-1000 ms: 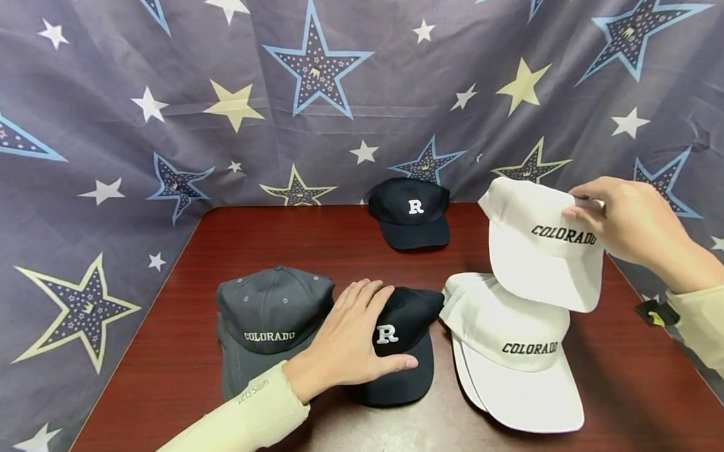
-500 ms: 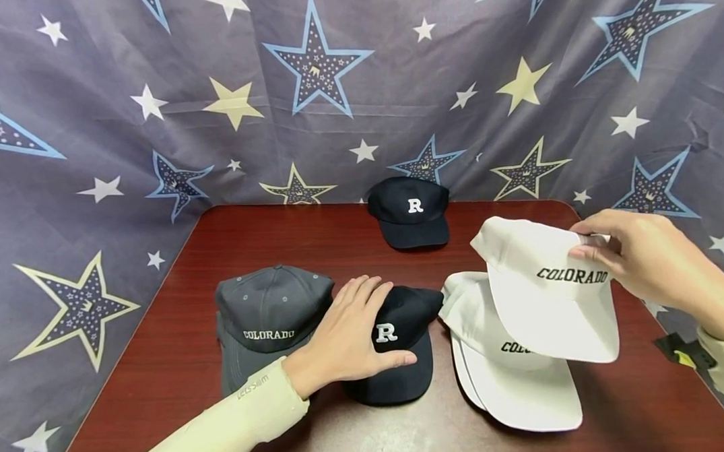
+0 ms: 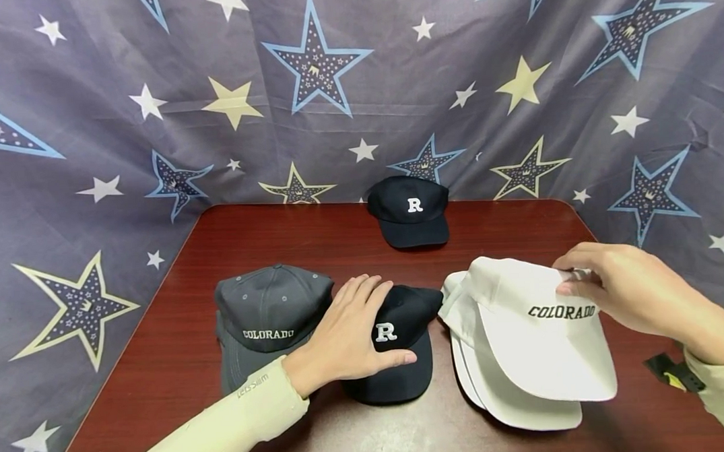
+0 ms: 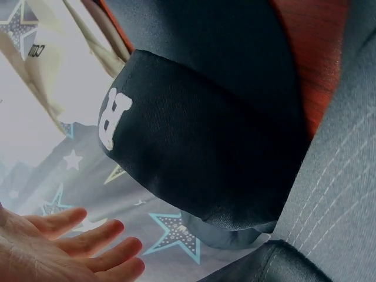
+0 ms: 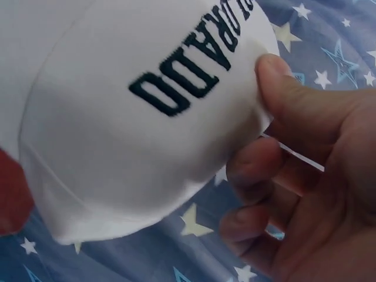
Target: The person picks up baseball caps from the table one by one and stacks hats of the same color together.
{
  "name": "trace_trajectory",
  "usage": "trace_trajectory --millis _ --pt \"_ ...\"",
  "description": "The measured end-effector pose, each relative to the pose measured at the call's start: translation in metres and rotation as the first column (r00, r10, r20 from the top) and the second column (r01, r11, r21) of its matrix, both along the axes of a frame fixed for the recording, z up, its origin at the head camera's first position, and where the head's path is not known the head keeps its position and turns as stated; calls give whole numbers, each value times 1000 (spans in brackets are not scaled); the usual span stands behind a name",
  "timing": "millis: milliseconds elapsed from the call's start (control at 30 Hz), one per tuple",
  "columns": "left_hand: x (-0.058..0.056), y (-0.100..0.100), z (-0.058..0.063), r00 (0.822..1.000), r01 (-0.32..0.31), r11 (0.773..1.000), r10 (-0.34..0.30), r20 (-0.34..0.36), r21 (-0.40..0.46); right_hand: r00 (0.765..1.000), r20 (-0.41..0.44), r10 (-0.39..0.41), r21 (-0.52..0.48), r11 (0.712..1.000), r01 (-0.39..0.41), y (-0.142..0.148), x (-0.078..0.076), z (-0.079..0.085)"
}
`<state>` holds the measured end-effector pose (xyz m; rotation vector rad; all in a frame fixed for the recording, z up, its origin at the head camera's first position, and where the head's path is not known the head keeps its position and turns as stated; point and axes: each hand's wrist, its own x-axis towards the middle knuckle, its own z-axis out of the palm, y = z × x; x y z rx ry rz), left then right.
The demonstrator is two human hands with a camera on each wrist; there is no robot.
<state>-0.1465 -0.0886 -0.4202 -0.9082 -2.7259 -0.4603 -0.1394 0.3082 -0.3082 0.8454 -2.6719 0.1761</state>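
Note:
My right hand pinches the crown of a white baseball cap lettered COLORADO, with the brim tilted down toward the front. In the right wrist view, the thumb lies on the cap's front and the fingers curl at its edge. Behind and below that cap are stacked white caps, mostly covered by it. My left hand hovers with straight fingers at a black cap marked R. The left wrist view shows those fingers apart from the cap's crown. Left of it lies a grey COLORADO cap, partly behind my hand.
Another black R cap sits near the back edge of the dark red table. A grey curtain printed with stars hangs behind and around the table.
My right hand has lowered the white cap from above onto the front of the white stack, covering the lower cap's lettering. The left hand and the other caps have stayed in place.

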Motion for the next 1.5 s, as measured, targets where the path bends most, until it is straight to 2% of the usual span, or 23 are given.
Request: trace_trajectory --millis 433,667,1100,1367,1500 --pt "-1 1 1 1000 7 1000 -7 -2 10 986 144 -80 52 996 73 -21 4 -43" --pt "-1 1 1 1000 7 1000 -7 16 7 984 146 -100 43 995 94 -26 2 -56" --pt "-2 5 -1 1000 4 1000 -4 11 -6 991 121 -65 42 997 60 -28 -3 -63" --pt "-1 2 -2 1000 0 1000 0 11 12 974 196 -110 40 994 104 -27 -2 -57" --pt "-1 0 -2 1000 -5 1000 5 2 12 975 200 -98 46 995 91 -28 -2 -53"
